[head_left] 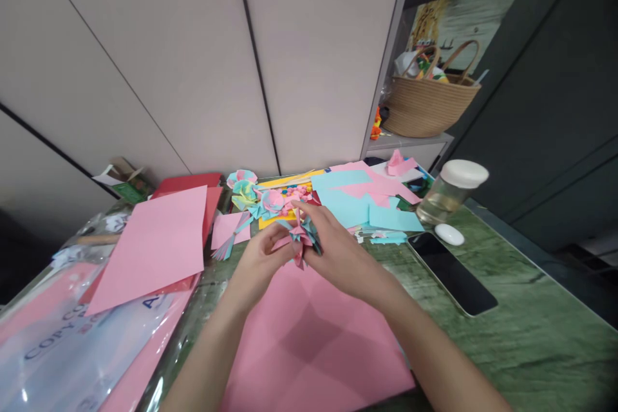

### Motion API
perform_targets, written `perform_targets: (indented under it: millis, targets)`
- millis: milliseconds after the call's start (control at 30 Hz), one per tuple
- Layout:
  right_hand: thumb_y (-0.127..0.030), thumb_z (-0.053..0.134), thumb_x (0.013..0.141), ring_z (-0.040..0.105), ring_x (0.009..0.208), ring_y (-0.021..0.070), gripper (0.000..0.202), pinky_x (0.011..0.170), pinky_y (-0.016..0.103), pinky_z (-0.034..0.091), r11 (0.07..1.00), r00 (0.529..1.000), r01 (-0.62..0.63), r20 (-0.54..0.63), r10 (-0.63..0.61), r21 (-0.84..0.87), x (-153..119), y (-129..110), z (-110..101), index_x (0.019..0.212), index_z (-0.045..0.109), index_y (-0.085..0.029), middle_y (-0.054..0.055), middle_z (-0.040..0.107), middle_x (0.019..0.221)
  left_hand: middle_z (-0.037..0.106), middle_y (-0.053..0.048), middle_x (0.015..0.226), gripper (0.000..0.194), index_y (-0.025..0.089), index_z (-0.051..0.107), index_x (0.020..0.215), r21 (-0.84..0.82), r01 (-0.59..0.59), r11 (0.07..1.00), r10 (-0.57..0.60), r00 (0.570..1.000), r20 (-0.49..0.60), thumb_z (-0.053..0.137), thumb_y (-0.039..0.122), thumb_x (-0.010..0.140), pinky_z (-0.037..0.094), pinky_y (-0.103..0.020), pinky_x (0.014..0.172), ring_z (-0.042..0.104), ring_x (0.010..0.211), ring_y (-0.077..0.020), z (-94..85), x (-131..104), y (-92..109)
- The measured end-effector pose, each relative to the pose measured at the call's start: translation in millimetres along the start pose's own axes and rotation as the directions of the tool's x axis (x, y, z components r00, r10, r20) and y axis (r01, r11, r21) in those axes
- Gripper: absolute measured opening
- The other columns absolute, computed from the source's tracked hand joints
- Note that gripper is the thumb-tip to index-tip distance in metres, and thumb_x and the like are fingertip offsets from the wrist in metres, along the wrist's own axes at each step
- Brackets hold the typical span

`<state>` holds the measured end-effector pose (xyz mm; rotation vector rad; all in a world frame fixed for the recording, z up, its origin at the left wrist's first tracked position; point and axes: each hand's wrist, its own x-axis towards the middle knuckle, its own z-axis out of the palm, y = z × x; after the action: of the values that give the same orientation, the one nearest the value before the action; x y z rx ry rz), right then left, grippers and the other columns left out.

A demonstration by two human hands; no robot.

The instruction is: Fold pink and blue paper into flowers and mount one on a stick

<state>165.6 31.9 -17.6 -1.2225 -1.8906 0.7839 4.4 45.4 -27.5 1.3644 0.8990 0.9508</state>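
Between my two hands is a folded paper piece (299, 232) in pink and blue-green with pointed tips. My left hand (263, 257) pinches its left side with thumb and fingers. On the other side, my right hand (333, 244) has its fingers curved round the piece, and some fingertips are hidden behind it. Below both hands a large pink sheet (313, 341) lies on the green table (535, 315). Just beyond them sit folded paper flowers (246, 193) and small pink beads (297, 193) on something yellow.
Pink sheets (154, 244) and a plastic paper packet (96, 341) lie at left. Blue paper (345, 199) is behind my right hand. At right are a lidded jar (449, 193), a white oval object (449, 234) and a phone (451, 273). A woven basket (429, 103) stands on a shelf.
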Motion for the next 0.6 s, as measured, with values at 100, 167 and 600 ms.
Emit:
perform_targets:
  millis: [100, 167, 600]
  targets:
    - [-0.009, 0.044, 0.079, 0.040, 0.124, 0.0169, 0.067, 0.102, 0.040, 0.037, 0.998, 0.999, 0.042, -0.003, -0.041, 0.039, 0.0, 0.1, -0.5, 0.138, 0.027, -0.035, 0.005, 0.041, 0.132, 0.061, -0.006, 0.100, 0.022, 0.016, 0.059, 0.099, -0.030, -0.020, 0.999, 0.019, 0.999, -0.027, 0.063, 0.025, 0.080, 0.047, -0.027, 0.071, 0.057, 0.080, -0.0151, -0.3, 0.5, 1.8]
    - [-0.007, 0.043, 0.079, 0.043, 0.121, 0.0154, 0.068, 0.101, 0.038, 0.038, 0.999, 0.999, 0.031, -0.021, -0.030, 0.040, -0.1, -1.6, -0.9, 0.138, 0.027, -0.037, 0.004, 0.042, 0.130, 0.060, -0.007, 0.103, 0.026, 0.016, 0.059, 0.103, -0.045, -0.020, 0.999, 0.019, 0.999, -0.031, 0.063, 0.025, 0.079, 0.048, -0.028, 0.071, 0.057, 0.083, -0.0166, 0.1, -0.1, 2.8]
    - [-0.008, 0.044, 0.078, 0.045, 0.117, 0.0161, 0.069, 0.098, 0.037, 0.040, 0.999, 1.000, 0.018, -0.019, -0.018, 0.031, 0.3, -2.4, 1.3, 0.138, 0.027, -0.037, 0.003, 0.042, 0.128, 0.060, -0.004, 0.088, 0.025, 0.016, 0.062, 0.100, -0.106, -0.011, 0.994, 0.006, 0.999, -0.047, 0.065, 0.025, 0.077, 0.048, -0.026, 0.068, 0.056, 0.074, -0.0137, 4.3, -2.1, 4.9]
